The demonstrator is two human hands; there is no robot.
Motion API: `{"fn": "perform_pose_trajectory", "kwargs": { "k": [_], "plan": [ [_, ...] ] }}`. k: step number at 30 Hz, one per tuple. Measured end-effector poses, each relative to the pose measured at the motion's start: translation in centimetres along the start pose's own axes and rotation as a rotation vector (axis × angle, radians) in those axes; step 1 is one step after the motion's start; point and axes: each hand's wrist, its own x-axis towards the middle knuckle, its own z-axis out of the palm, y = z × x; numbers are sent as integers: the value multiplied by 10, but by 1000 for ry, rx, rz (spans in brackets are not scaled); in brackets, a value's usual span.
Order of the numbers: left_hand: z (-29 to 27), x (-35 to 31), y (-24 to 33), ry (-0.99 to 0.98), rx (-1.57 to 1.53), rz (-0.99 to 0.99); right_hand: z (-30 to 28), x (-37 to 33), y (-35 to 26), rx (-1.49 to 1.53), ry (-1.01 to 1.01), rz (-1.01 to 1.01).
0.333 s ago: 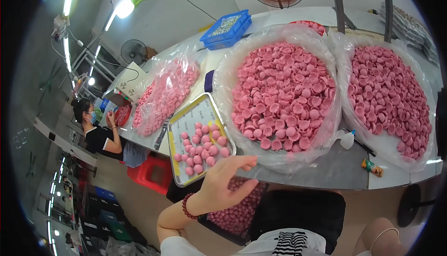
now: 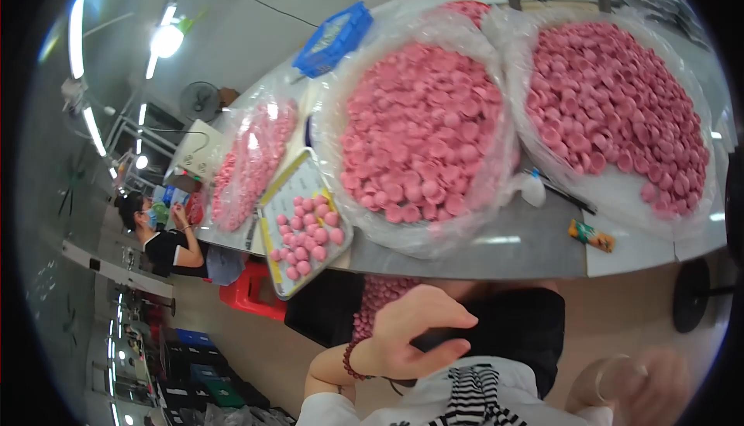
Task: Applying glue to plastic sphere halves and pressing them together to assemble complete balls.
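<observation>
My left hand [image 2: 422, 331], a beaded bracelet at its wrist, hovers over my lap below the table's front edge. Its thumb and fingers are apart, and nothing shows between them. At the lower right my right hand [image 2: 659, 387] is smeared by motion, so its fingers cannot be read. Pink balls [image 2: 304, 234] lie grouped on a metal tray [image 2: 346, 244] at the table's left front. Pink hollow half-shells [image 2: 422, 127] fill a clear plastic bag [image 2: 329, 135] in the middle. Beside my left wrist, more pink balls [image 2: 378, 302] sit under the table edge, partly hidden.
A second heap of half-shells [image 2: 620, 108] lies in plastic at right. Near the front edge are a small white bottle [image 2: 532, 190], a black pen-like stick [image 2: 570, 196] and a small orange-green packet [image 2: 591, 236]. A blue basket [image 2: 333, 41] stands behind; a co-worker [image 2: 172, 244] sits far left.
My left hand has moved away from the tray, down and to the right over my lap. My right hand has come into view at the lower right. The whole view has shifted.
</observation>
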Motion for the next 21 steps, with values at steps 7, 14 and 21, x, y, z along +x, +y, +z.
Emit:
{"fn": "perform_pose_trajectory", "kwargs": {
  "k": [7,14,21],
  "plan": [
    [59,22,-11,-83,-102,-103,-38,-88,57,230,559,576],
    [87,40,-13,-174,-171,-217,-42,-75,47,114,525,654],
    [90,58,-41,-229,-315,-275,-59,-76,49,186,539,705]
  ]
}}
